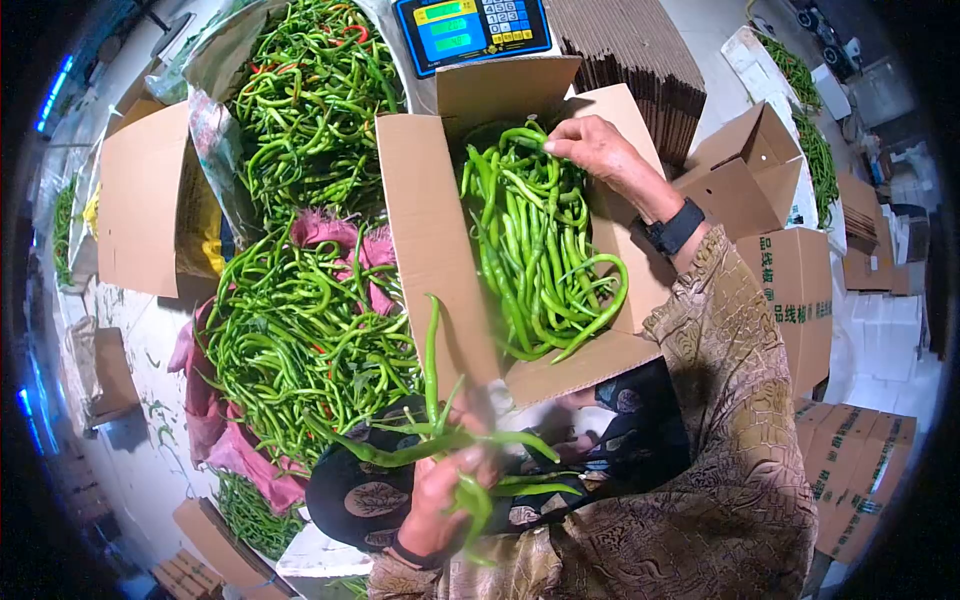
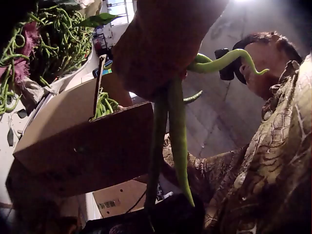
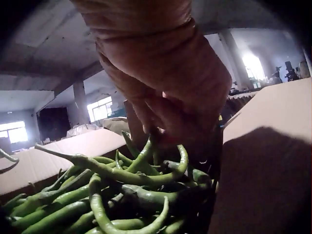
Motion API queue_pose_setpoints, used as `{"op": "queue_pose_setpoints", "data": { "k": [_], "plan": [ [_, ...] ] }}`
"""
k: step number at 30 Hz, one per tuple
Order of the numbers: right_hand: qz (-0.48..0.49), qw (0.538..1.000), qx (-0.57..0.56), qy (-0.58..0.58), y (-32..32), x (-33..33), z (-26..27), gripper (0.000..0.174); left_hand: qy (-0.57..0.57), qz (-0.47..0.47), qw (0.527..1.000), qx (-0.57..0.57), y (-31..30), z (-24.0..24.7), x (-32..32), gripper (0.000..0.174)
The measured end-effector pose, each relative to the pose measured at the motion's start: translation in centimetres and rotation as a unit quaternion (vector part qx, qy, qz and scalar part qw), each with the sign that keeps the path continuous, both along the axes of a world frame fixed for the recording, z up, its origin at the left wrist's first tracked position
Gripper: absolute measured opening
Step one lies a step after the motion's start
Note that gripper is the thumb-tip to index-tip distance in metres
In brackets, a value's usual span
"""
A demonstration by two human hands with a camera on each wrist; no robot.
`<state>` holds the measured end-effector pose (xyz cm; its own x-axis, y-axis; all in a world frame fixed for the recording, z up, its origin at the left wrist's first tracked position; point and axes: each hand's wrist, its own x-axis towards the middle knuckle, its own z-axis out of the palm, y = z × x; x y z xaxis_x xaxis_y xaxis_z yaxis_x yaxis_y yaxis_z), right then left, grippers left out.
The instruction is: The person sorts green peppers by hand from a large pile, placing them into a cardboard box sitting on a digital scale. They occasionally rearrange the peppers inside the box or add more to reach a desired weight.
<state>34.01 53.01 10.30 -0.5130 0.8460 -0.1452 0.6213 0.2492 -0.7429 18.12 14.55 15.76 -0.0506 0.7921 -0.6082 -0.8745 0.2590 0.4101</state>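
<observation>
Long green chili peppers (image 1: 530, 250) fill much of an open cardboard box (image 1: 440, 230) in front of the person. At the far end of that box my right hand (image 1: 603, 155) pinches a green pepper (image 3: 144, 156) between thumb and fingers, close over the pile. Lower down, near the lap, my left hand (image 1: 445, 500) grips several green peppers (image 2: 178, 141) that stick out on both sides of the fist. Motion blurs this hand in the head view. A big heap of peppers (image 1: 300, 350) on pink cloth (image 1: 240, 450) lies left of the box.
A second pepper heap (image 1: 310, 110) fills a sack at the upper left. A digital scale (image 1: 475, 30) stands beyond the box. Flattened cartons (image 1: 630, 60) are stacked behind it, and printed cartons (image 1: 790, 300) stand to the right. Another open carton (image 1: 145, 200) is at the left.
</observation>
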Motion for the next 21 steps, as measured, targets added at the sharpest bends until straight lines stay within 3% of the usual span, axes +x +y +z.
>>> {"op": "queue_pose_setpoints", "data": {
  "k": [1,3,5,10,13,19,21],
  "plan": [
    [0.035,0.998,-0.005,0.044,0.1,0.0,-0.2,0.030,0.002,0.001,1.000,0.000,0.1,0.2,-0.1,0.030],
    [0.012,0.995,-0.071,0.074,-0.5,-0.7,2.5,0.022,0.013,-0.001,1.000,-0.009,0.2,0.4,-0.1,0.029],
    [0.072,0.994,0.006,0.084,-0.1,-0.7,4.3,0.023,0.002,0.002,1.000,-0.006,0.2,0.5,-0.1,0.029],
    [0.088,0.995,0.026,0.033,-0.6,-1.0,8.6,0.023,-0.011,0.001,1.000,-0.015,-0.5,-0.2,-0.2,0.030],
    [0.123,0.989,0.071,0.034,0.2,-0.8,7.7,0.020,-0.008,0.001,1.000,-0.021,-0.4,-0.4,-0.1,0.030],
    [0.088,0.989,0.121,-0.013,3.0,-0.2,3.9,0.015,0.010,-0.008,1.000,-0.015,-0.8,-0.9,-0.3,0.031],
    [0.189,0.904,0.383,-0.015,4.1,0.0,1.6,0.015,0.032,-0.018,0.999,-0.037,-0.7,-0.7,-0.4,0.032]
  ]
}}
